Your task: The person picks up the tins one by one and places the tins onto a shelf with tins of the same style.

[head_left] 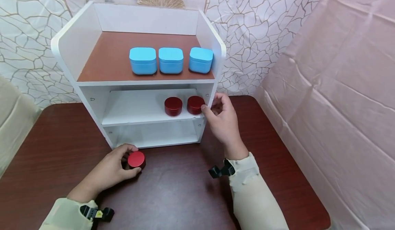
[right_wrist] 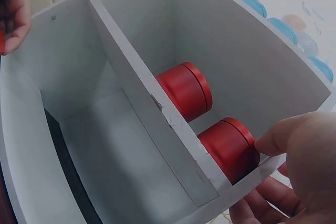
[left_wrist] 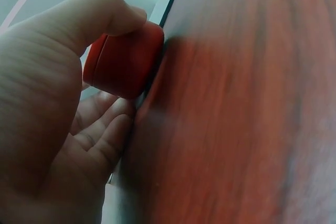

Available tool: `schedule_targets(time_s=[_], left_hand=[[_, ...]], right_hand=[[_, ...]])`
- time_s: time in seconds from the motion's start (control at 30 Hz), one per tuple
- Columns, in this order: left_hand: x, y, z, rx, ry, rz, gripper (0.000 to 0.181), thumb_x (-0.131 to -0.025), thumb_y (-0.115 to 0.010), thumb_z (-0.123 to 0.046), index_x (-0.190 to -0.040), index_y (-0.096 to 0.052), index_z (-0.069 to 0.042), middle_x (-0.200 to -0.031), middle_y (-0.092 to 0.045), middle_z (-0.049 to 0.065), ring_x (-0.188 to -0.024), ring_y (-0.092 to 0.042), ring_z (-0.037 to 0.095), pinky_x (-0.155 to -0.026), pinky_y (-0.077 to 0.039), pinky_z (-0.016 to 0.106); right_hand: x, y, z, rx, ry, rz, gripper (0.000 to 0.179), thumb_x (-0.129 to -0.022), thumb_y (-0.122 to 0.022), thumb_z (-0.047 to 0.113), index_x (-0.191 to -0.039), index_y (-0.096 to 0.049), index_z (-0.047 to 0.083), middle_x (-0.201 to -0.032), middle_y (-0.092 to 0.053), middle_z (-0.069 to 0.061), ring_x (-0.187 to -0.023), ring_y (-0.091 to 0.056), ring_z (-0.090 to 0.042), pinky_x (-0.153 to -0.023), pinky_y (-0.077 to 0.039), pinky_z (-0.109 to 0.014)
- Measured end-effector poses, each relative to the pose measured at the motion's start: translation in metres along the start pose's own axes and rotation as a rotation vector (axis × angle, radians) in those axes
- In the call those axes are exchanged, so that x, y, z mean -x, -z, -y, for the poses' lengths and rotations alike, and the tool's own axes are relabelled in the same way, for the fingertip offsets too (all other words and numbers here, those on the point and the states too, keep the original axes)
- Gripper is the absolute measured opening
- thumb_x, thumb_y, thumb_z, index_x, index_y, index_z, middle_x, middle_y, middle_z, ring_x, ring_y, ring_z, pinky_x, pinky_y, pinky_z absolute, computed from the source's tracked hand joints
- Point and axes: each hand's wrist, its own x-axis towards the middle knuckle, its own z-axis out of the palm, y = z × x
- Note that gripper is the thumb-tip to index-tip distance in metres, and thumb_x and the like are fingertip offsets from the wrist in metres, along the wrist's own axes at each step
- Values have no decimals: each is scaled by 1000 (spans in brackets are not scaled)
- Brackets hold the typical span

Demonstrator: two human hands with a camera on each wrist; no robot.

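My left hand pinches a round red tin with a lid between thumb and fingers, low over the table in front of the white shelf unit. In the left wrist view this tin is tilted on its side by the camera angle. My right hand is at the unit's right side panel. Its thumb touches the right-hand red tin on the middle shelf, while the other fingers lie outside the panel. Another red tin stands to the left of that one, slightly apart.
Three light-blue lidded boxes, left, middle and right, stand along the front of the brown top shelf. Below the tins is a lower shelf. The unit stands on a dark wood table, with patterned wall covering behind.
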Motion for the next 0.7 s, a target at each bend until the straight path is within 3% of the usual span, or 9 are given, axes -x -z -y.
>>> schedule_targets(time_s=[0.1,0.27,0.6,0.7], left_hand=[[1,0,0,-7,-6,-5,60,-76,-95,-22,-125,-62,-15,-111,-68,-3,-90,-65,8,-80,-57,25],[0,1,-3,-8,-10,-9,59,-76,-95,-22,-125,-62,-15,-112,-68,-2,-90,-65,9,-81,-57,26],[0,7,-15,-17,-41,-27,57,-76,-95,-22,-123,-63,-16,-109,-67,-5,-90,-65,8,-79,-58,26],[0,11,-21,-28,-52,-36,57,-76,-95,-24,-123,-63,-17,-107,-67,-7,-88,-64,7,-78,-58,27]], right_hand=[[-4,0,-11,-1,9,0,39,-96,-74,9,-129,-54,7,-121,-61,-15,-111,-61,-29,-101,-55,-50],[-5,2,-18,-4,35,1,40,-95,-76,14,-130,-55,11,-121,-62,-11,-110,-62,-26,-99,-56,-46],[-3,3,-18,-1,63,9,37,-96,-77,20,-127,-57,15,-118,-62,-7,-107,-63,-24,-97,-58,-49],[1,3,-5,5,44,9,36,-96,-75,14,-127,-56,11,-119,-62,-10,-108,-62,-27,-98,-57,-49]])
